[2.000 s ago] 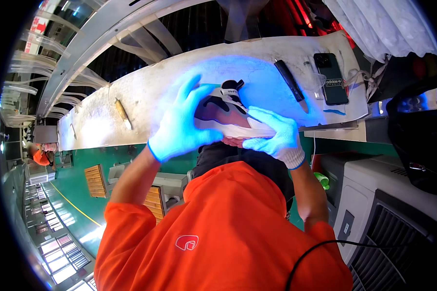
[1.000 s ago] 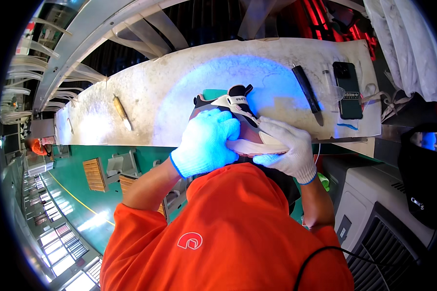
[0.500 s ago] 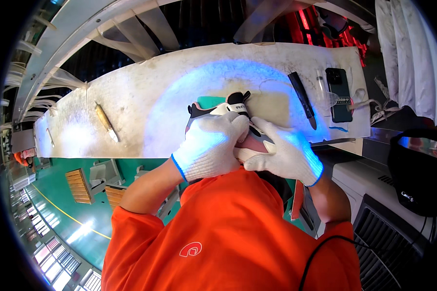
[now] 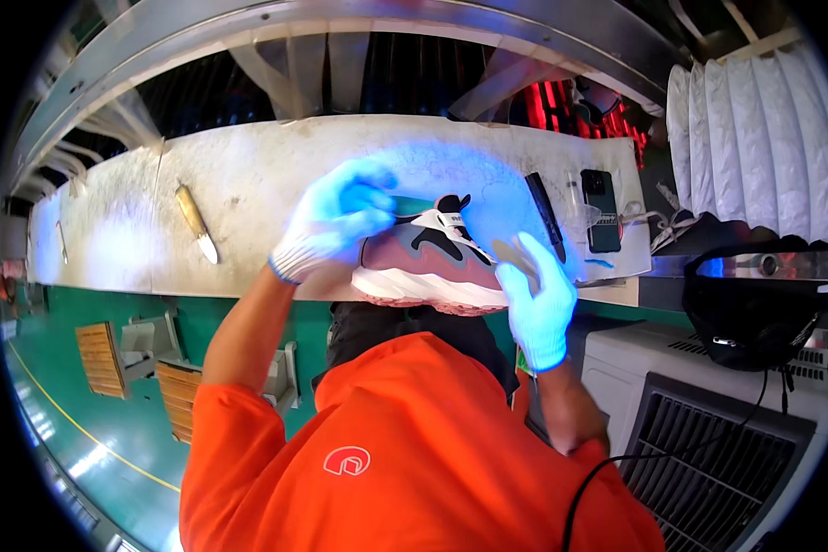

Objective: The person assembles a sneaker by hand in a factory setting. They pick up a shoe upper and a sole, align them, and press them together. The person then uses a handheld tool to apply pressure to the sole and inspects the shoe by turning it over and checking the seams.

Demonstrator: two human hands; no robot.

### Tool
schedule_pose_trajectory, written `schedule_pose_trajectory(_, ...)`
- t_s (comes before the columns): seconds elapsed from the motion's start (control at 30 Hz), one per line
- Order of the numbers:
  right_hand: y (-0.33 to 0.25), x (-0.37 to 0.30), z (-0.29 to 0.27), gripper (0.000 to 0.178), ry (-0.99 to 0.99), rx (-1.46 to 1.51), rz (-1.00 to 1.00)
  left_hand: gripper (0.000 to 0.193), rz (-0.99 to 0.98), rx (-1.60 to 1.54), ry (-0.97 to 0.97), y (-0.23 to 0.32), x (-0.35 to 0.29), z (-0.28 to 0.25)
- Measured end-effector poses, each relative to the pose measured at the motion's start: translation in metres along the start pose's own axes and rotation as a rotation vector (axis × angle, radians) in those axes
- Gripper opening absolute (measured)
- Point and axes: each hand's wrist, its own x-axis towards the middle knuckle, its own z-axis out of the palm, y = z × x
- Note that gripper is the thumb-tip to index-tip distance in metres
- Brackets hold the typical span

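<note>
A sneaker (image 4: 428, 262) in dusty pink, grey, black and white, with a thick white sole, lies at the near edge of the worktable (image 4: 258, 239), its side facing up toward me. My left hand (image 4: 336, 221), in a white knit glove, is at the heel end, thumb and fingers apart. At the toe end is my right hand (image 4: 540, 308), gloved the same way, its fingers spread. Whether the fingertips touch the shoe is hard to tell. Blue light falls on both gloves and the tabletop.
A wooden-handled knife (image 4: 196, 224) lies on the left of the table. To the right are a black pen-like tool (image 4: 545, 213), a clear syringe-like tube (image 4: 575, 198) and a dark phone (image 4: 601, 212). A black bag (image 4: 754, 308) hangs at the right. A machine frame (image 4: 359, 14) spans the far side.
Both hands have let go of the shoe and moved apart, left hand up and leftward, right hand slightly right. The shoe now shows its whole side and sole edge. The view has shifted.
</note>
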Motion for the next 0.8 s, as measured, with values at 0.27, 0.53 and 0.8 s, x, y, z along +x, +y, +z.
schedule_pose_trajectory(0.27, 0.068, 0.041, 0.036, 0.042, -0.112, 0.494, 0.111, 0.076, 0.549, 1.120, 0.062, -0.007, -0.024, 0.010)
schedule_pose_trajectory(0.53, 0.065, 0.060, 0.092, 0.083, -0.332, 1.395, 0.724, 0.085, 0.108, 1.324, -0.284, 0.156, -0.029, 0.100)
schedule_pose_trajectory(0.8, 0.089, 0.052, 0.088, 0.072, -0.992, 2.191, 0.246, 0.086, -0.189, 1.375, -0.251, 0.189, 0.003, 0.156)
